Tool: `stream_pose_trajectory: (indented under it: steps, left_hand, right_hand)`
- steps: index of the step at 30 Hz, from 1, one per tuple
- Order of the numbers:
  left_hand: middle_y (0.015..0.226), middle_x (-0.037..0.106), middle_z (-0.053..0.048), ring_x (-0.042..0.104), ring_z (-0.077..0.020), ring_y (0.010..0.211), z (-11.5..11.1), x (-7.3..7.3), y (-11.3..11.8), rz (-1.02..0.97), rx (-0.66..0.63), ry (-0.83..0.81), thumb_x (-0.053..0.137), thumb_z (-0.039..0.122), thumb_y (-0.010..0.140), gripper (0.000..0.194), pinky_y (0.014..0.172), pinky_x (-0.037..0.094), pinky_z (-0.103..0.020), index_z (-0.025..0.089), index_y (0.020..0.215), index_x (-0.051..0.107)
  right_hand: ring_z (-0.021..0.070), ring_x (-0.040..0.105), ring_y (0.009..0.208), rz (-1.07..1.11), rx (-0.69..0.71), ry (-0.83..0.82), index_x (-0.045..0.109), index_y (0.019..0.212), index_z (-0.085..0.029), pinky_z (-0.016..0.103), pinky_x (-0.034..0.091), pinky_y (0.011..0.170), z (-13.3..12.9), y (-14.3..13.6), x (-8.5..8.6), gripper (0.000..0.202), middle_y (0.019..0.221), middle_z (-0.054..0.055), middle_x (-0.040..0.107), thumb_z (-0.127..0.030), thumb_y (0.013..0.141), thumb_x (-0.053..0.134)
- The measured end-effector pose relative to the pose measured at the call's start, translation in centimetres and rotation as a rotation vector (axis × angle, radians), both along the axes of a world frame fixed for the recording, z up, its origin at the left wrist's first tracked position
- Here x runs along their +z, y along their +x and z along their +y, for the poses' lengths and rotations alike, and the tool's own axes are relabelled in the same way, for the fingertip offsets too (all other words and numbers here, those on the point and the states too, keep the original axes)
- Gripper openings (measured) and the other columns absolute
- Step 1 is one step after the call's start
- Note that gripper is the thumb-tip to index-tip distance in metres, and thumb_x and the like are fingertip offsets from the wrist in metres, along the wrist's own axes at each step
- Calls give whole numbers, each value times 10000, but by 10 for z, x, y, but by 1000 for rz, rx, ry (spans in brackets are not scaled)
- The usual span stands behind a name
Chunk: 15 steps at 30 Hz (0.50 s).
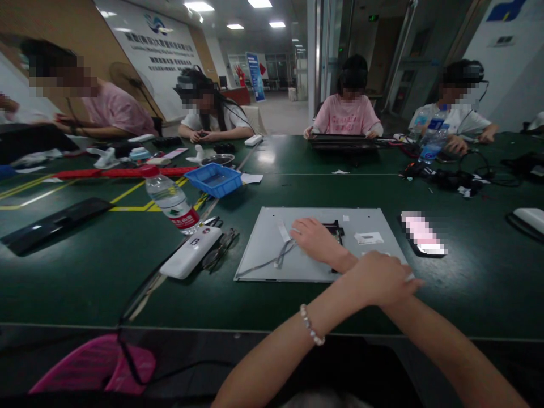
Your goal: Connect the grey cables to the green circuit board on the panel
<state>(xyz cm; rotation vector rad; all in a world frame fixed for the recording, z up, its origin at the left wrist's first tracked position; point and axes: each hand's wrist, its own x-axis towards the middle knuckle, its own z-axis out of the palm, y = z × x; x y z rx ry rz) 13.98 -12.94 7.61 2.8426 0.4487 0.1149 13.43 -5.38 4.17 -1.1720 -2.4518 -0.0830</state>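
A flat grey-white panel point(263, 238) lies on the green table in front of me, with a thin grey cable point(263, 264) and a black part point(338, 228) on it. My forearms cross over its near right part. My right hand point(314, 238) lies over the panel's middle, next to the cable, its fingers pointing left and loosely extended. Near the panel's right corner is my left hand point(382, 277), on top of my right forearm, with fingertips spread toward the right and nothing seen in them. A beaded bracelet point(311, 326) circles my left wrist.
Left of the panel are glasses point(219, 249), a white power bank point(191, 253), a water bottle point(172, 201) and a blue tray point(216, 180). A phone point(423, 233) lies right. Several people sit across the table point(289, 192). A pink object point(97, 365) is below the edge.
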Motion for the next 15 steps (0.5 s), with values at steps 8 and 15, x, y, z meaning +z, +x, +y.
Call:
stream_pose_trajectory:
  steps: [8,15]
  left_hand:
    - [959,700,-121,654,-246,964,-28,-42,102,527,-561,-667,397,565,908,614,875,473,-332,40,1024,694]
    - [902,695,-172,657,-296,940,-16,-31,68,448,-452,-483,310,647,887,748,836,477,-401,17,1016,694]
  right_hand:
    - [249,491,1042,-125,129,129,611,943,-150,400,378,887,-5,-25,10,161,980,127,615,-96,890,469]
    - [241,497,1042,-62,123,51,611,953,-126,369,382,878,-16,-26,12,136,1013,127,622,-108,872,504]
